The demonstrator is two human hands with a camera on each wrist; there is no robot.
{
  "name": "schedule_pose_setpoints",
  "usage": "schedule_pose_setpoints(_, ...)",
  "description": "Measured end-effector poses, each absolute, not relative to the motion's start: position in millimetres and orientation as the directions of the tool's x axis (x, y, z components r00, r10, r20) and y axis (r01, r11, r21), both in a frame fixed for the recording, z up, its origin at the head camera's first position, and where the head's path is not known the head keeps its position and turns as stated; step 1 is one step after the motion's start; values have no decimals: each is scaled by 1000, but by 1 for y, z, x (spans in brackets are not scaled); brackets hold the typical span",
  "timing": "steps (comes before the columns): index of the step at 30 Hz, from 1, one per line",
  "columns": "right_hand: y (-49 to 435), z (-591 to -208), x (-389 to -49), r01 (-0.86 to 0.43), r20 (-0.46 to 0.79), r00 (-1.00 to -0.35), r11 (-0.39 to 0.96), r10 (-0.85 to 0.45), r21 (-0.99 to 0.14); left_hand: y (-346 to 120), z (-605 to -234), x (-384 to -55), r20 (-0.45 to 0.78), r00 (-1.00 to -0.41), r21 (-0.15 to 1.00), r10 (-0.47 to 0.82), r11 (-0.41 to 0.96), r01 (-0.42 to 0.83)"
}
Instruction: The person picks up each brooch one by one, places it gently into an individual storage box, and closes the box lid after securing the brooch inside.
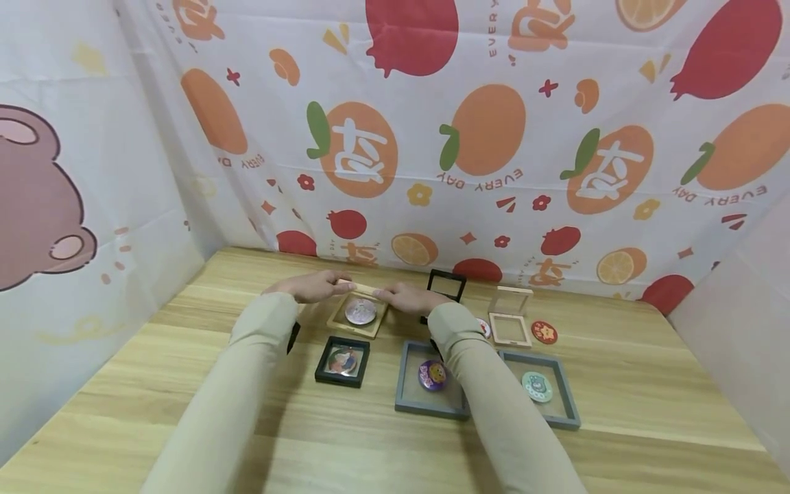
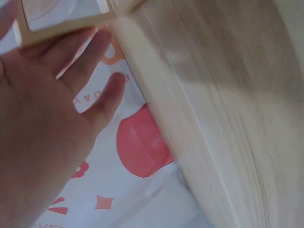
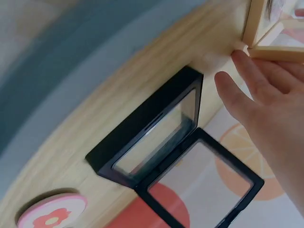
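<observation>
A light-wood hinged display frame (image 1: 352, 330) lies at the back left of the table, its lid (image 1: 360, 288) raised at the far side. On its clear film sits a round pale pinkish badge (image 1: 361, 311). My left hand (image 1: 316, 286) pinches the lid's left end, thumb on the near side and fingers behind it. At the other end my right hand (image 1: 407, 299) grips the same lid. From the left wrist, fingers (image 2: 90, 57) show behind the lid's edge; in the right wrist view they reach under the wooden rim (image 3: 275, 53).
In front lies a black frame (image 1: 343, 361) with a colourful badge. Two grey frames (image 1: 432, 409) (image 1: 568, 391) hold round badges. An open black frame (image 3: 147, 128), an open small wooden frame (image 1: 511, 329) and a red badge (image 1: 544, 333) stand right. A printed cloth (image 1: 432, 226) hangs behind.
</observation>
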State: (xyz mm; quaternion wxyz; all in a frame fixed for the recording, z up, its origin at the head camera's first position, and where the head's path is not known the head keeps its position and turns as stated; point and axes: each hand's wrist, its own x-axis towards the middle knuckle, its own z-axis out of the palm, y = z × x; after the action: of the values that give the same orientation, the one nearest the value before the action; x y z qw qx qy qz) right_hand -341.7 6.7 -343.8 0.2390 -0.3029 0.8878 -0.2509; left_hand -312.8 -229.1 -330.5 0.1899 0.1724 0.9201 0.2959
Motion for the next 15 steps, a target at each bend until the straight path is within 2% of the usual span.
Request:
schedule_pose_setpoints(5, 10, -343, -343, -387, -311, -688, 693, -656, -608, -230, -331, -320, -329, -849, 575, 413, 801, 167)
schedule_pose_setpoints(15, 11, -342, -349, -402, -326, -690, 716, -647, -570, -229, -329, -327, -399, -817, 573, 416, 809, 132)
